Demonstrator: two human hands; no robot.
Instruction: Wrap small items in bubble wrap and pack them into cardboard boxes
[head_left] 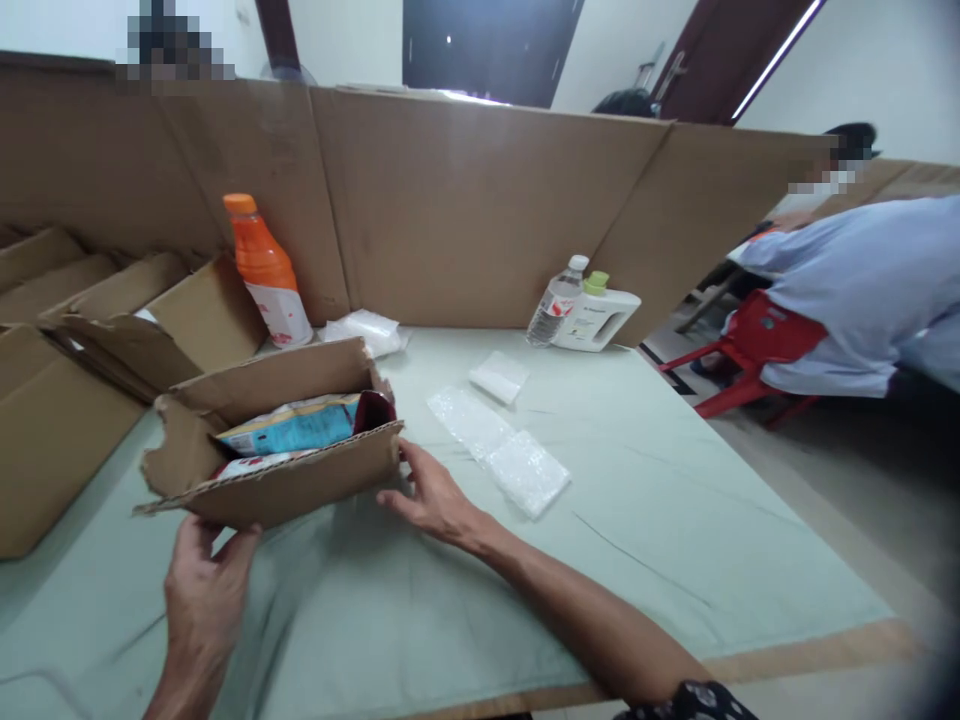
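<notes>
An open cardboard box (300,490) with rough-cut edges is in front of me, on the left side of the table. Inside lie a blue and yellow packet (300,425), a dark red item (373,412) and a white and red packet (259,464), partly hidden by the near wall. My left hand (206,570) grips the box's lower near edge at its left, fingertips hidden beneath it. Around the right end of the box is my right hand (431,490), its fingers against the corner and its thumb by the front wall.
Folded bubble wrap (499,450) and a smaller piece (499,378) lie on the green-covered table (675,520). An orange bottle (266,270), a clear bottle (559,300) and a white jug (596,318) stand by the cardboard partition (480,210). Several cartons (60,430) are left; a person sits right.
</notes>
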